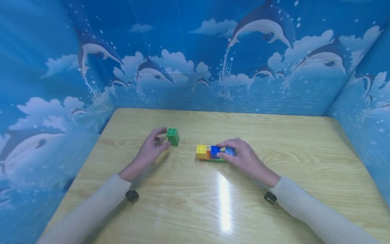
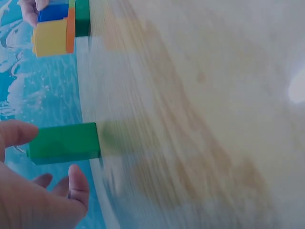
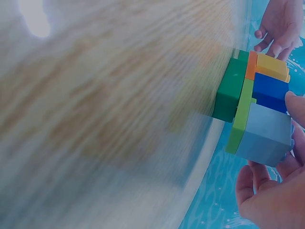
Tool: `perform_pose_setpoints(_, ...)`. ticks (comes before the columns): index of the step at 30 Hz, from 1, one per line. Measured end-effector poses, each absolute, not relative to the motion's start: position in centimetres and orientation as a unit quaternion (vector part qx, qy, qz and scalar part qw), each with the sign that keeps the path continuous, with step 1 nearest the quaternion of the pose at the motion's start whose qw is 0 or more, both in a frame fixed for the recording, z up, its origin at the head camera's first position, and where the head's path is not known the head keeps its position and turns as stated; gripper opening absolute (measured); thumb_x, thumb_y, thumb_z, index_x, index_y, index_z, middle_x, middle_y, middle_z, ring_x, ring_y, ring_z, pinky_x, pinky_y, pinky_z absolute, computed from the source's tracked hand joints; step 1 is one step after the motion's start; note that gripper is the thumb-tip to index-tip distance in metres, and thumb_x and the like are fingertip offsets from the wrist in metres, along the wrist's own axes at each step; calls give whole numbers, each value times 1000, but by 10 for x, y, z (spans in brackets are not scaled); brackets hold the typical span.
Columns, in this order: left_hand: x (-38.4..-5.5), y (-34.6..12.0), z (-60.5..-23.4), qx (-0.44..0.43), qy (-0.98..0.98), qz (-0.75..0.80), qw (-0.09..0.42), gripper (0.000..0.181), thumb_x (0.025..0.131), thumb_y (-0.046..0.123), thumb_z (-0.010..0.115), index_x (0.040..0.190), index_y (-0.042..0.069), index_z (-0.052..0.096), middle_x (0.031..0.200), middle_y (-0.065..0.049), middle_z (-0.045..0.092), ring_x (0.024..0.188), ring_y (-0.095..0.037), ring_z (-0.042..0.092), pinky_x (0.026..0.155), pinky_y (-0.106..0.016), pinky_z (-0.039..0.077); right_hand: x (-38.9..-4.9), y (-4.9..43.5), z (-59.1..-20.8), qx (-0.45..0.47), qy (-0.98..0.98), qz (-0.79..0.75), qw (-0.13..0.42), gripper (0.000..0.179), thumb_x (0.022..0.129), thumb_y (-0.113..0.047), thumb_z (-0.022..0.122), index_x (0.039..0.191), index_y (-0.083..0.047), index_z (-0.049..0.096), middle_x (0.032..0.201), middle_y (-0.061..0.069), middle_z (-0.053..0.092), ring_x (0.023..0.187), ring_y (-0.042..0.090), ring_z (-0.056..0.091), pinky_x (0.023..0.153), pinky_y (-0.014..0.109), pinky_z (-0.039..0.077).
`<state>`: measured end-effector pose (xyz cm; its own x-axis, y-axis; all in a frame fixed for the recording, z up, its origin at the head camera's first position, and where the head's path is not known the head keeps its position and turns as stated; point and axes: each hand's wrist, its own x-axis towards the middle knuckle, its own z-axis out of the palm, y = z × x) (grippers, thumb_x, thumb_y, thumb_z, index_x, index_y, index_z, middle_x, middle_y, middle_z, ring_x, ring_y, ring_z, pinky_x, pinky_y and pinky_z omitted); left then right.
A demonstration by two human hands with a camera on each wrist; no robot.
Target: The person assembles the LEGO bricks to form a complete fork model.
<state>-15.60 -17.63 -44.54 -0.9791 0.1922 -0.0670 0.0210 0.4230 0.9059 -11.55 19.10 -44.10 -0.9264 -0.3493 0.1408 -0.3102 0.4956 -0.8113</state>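
Note:
In the head view a tall green block (image 1: pixel 173 137) stands upright on the table. My left hand (image 1: pixel 151 145) is beside it, thumb and fingers spread around its left side; in the left wrist view the thumb is apart from the green block. Further right sits a stack of building bricks: a yellow brick (image 1: pixel 201 151), a blue brick (image 1: pixel 215 152) and a light blue brick (image 3: pixel 267 132) on top of orange and light green layers (image 3: pixel 241 116), over a dark green brick (image 3: pixel 230 89). My right hand (image 1: pixel 242 154) pinches the blue brick between thumb and finger, partly covering the light blue brick.
The wooden table (image 1: pixel 170 206) has a bright light reflection near its front. Blue dolphin-print cloth (image 1: pixel 182 91) hangs behind the table and at both sides. A dark band with a small device (image 1: pixel 132 196) is at the left wrist.

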Motion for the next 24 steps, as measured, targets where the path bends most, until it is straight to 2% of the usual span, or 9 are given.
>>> perform_pose_setpoints(6, -168, -175, -448, 61, 838, 532, 107, 69, 105, 15, 74, 165, 9, 41, 162, -19, 47, 128, -37, 55, 93, -41, 55, -114, 190, -439, -187, 862, -469, 27, 33, 97, -19, 86, 129, -14, 79, 128, 5, 74, 112, 27, 66, 81, 35, 62)
perform_pose_setpoints(14, -177, -172, -450, 56, 840, 524, 134, 57, 103, 11, 73, 155, 8, 53, 148, -18, 57, 116, -32, 58, 83, -36, 54, -115, 190, -441, -186, 864, -468, 28, 33, 98, -20, 85, 129, -15, 79, 128, 3, 74, 114, 27, 66, 83, 36, 61)
perform_pose_setpoints(18, -179, -172, -451, 48, 842, 519, 138, 49, 102, 10, 73, 148, 7, 58, 143, -17, 61, 118, -32, 61, 83, -38, 56, -115, 190, -441, -187, 860, -473, 30, 33, 98, -21, 85, 130, -15, 79, 128, 3, 74, 112, 26, 66, 82, 36, 61)
perform_pose_setpoints(24, -181, -175, -451, 40, 845, 513, 147, 46, 101, 12, 76, 145, 9, 62, 142, -14, 64, 125, -34, 62, 94, -45, 57, -115, 192, -442, -187, 861, -472, 29, 33, 98, -22, 85, 130, -15, 79, 127, 3, 73, 111, 26, 65, 82, 35, 62)
